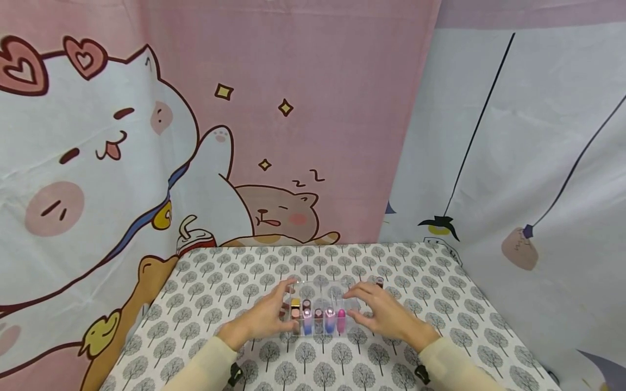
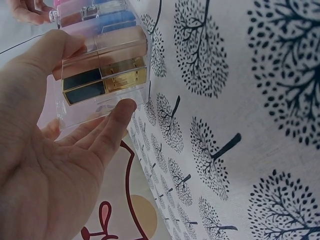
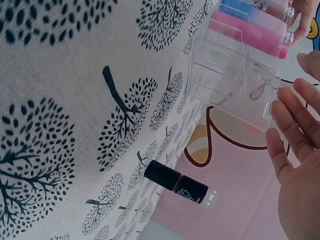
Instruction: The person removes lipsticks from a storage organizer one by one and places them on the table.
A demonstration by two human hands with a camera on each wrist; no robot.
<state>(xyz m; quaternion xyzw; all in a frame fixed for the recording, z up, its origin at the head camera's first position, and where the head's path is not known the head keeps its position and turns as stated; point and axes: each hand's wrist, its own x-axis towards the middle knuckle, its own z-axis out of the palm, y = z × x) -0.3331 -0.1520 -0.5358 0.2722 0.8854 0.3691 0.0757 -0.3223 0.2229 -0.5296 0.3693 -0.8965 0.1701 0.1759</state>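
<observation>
We see the clear acrylic lipstick organizer (image 3: 225, 95) between the two hands, its left end in the grip of the left hand (image 1: 266, 315), thumb on the near side and fingers on the far side. At the right end, the right hand (image 1: 381, 312) has its fingers spread and relaxed, not curled round anything; its fingertips are right by the organizer's upper edge, and we cannot tell whether they touch it.

Closest to the left hand's grip, we find a peach tube (image 2: 122, 42) in the front row and a black-and-gold lipstick (image 2: 105, 80) behind it. Going from that grip toward the right hand, the front row continues with a blue-and-lavender tube (image 1: 307, 321), a dark tube (image 1: 319, 321), a second blue-and-lavender tube (image 1: 330, 321) and a hot-pink tube (image 1: 341, 321), the nearest of these to the right fingers. Beyond the right hand, apart from the organizer, we see a black tube with a clear end (image 3: 177, 183) on the tree-print tablecloth (image 1: 303, 260).
</observation>
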